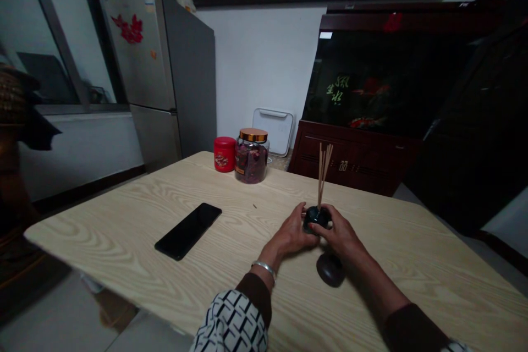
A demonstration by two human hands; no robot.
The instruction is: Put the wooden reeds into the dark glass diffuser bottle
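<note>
A small dark reed diffuser bottle [317,220] stands upright over the wooden table, with several thin sticks [324,176] rising from its neck. My left hand [295,232] is wrapped round its left side. From the right, my right hand [339,231] grips the bottle near its top, fingers bent round it. Both hands hide part of the bottle, and whether its base touches the table I cannot tell. Just below the hands, near my right wrist, lies a dark brown rounded object [330,269] with a smooth top.
On the wooden table [239,242], a black phone [188,230] lies to the left. A red canister [225,154] and a copper-lidded glass jar [251,157] stand at the back. Beyond are a fridge [190,71] and a dark fish tank cabinet [350,154].
</note>
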